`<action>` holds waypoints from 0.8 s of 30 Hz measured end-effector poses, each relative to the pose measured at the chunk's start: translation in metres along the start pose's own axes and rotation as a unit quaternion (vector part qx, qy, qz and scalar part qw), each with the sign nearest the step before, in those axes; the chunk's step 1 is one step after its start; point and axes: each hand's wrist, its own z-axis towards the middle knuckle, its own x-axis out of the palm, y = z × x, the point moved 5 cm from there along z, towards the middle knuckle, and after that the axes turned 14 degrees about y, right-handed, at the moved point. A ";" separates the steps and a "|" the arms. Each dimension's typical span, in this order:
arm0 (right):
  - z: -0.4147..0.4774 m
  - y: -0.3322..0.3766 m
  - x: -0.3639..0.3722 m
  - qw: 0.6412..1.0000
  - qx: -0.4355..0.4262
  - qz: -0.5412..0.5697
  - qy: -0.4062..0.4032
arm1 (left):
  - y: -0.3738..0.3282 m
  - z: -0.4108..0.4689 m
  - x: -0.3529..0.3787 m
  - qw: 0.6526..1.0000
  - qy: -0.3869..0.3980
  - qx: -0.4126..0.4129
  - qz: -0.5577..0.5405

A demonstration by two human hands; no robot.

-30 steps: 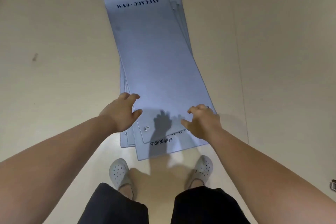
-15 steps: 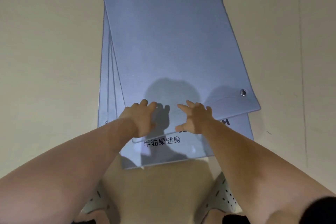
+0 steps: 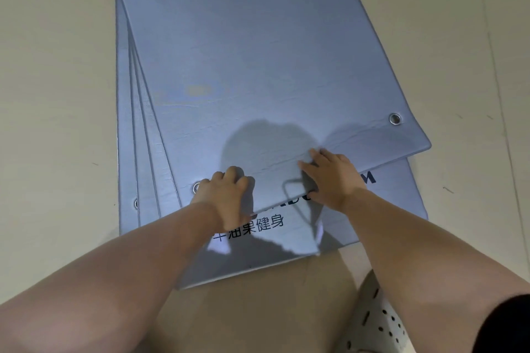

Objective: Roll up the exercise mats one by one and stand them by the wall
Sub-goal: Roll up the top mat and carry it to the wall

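Two hands on the near short edge of the top mat (image 3: pixel 272 51), a grey-blue rectangular foam sheet. On the left hand (image 3: pixel 226 198) the fingers (image 3: pixel 232 176) are curled tight over that edge and grip it near its left corner. On the right hand (image 3: pixel 332 180) the fingers are bent with tips pressed on the upper face and the thumb at the edge line, so it clamps the edge; how far the thumb reaches under I can't tell. The edge by the right thumb looks slightly lifted off the sheet below. Both hands sit on the left and middle part of the edge, and the right corner with its metal eyelet (image 3: pixel 395 118) lies well clear of them. The top mat's long axis runs away from the person and leans left. The near edge is skewed, right corner further out than left, and the far end is out of frame. It lies flat on a stack (image 3: pixel 126 123) of matching grey-blue mats, their left edges fanned out past it. Black printed lettering (image 3: pixel 266 225) shows on the mat just below, nearer the person than the hands. The stack rests on a beige floor (image 3: pixel 51 94). A pale perforated clog (image 3: pixel 378 324) is at lower right.
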 end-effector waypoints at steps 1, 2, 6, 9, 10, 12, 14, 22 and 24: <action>0.000 -0.001 -0.001 1.000 -0.014 -0.005 0.005 | 0.001 0.000 0.001 1.000 -0.017 0.008 0.003; 0.001 -0.001 -0.001 0.999 -0.025 -0.022 0.010 | 0.002 0.001 0.002 0.999 -0.032 0.015 0.007; -0.004 0.008 -0.007 0.995 -0.044 -0.090 0.018 | -0.001 0.006 0.001 0.996 -0.075 0.031 0.038; -0.011 0.034 -0.023 0.992 -0.057 -0.091 -0.064 | -0.007 0.002 0.001 0.991 -0.115 0.037 0.048; -0.012 0.048 -0.028 0.990 -0.070 -0.077 -0.099 | -0.007 -0.001 0.001 0.990 -0.131 0.033 0.041; -0.007 0.081 -0.032 0.987 -0.088 -0.033 -0.126 | 0.000 -0.007 0.002 0.989 -0.145 0.014 0.017; 0.001 0.110 -0.030 0.995 -0.069 -0.001 -0.067 | 0.018 -0.010 0.004 0.990 -0.136 -0.002 -0.019; -0.008 0.074 -0.002 0.988 0.029 0.081 -0.130 | 0.059 -0.008 0.012 0.986 -0.086 0.041 -0.137; -0.011 0.054 -0.001 0.992 0.063 0.082 -0.066 | 0.062 -0.005 0.009 0.985 -0.062 0.062 -0.149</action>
